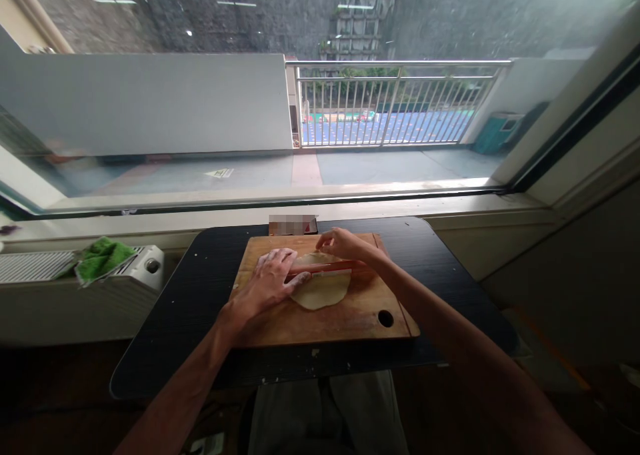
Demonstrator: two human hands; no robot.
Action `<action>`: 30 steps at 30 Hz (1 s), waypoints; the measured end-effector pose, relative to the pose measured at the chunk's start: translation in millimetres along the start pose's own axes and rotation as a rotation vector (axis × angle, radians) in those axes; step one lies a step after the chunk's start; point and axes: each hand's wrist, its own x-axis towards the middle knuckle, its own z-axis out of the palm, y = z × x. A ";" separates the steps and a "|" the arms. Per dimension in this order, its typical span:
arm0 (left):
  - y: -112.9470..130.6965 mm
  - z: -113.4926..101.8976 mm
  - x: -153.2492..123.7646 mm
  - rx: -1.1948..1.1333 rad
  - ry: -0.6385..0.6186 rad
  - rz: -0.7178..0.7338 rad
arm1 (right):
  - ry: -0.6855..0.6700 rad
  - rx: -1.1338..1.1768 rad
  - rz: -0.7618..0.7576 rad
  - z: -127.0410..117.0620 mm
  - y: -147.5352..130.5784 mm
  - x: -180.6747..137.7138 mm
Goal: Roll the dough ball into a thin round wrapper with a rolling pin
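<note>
A flat round of pale dough lies on a wooden cutting board. Across its middle rests a reddish-brown rolling pin. My left hand, dusted with flour, is closed over the pin's left end, thumb on the near side. My right hand is at the far edge of the dough, fingers curled and pinched at that edge; the fingertips are partly hidden. The right wrist passes over the pin's right end.
The board sits on a dark table with bits of flour. A small box stands behind the board, by the window sill. Left of the table, a green cloth lies on a white radiator. The board has a hole at its near right.
</note>
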 end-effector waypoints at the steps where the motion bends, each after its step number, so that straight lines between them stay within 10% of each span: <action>1: -0.9 -0.7 -0.4 -0.005 0.000 0.014 | 0.001 -0.015 -0.059 2.7 -2.8 0.6; 30: -0.9 -2.4 14.3 0.009 -0.041 0.048 | 0.031 -0.187 -0.196 8.5 -25.2 -16.8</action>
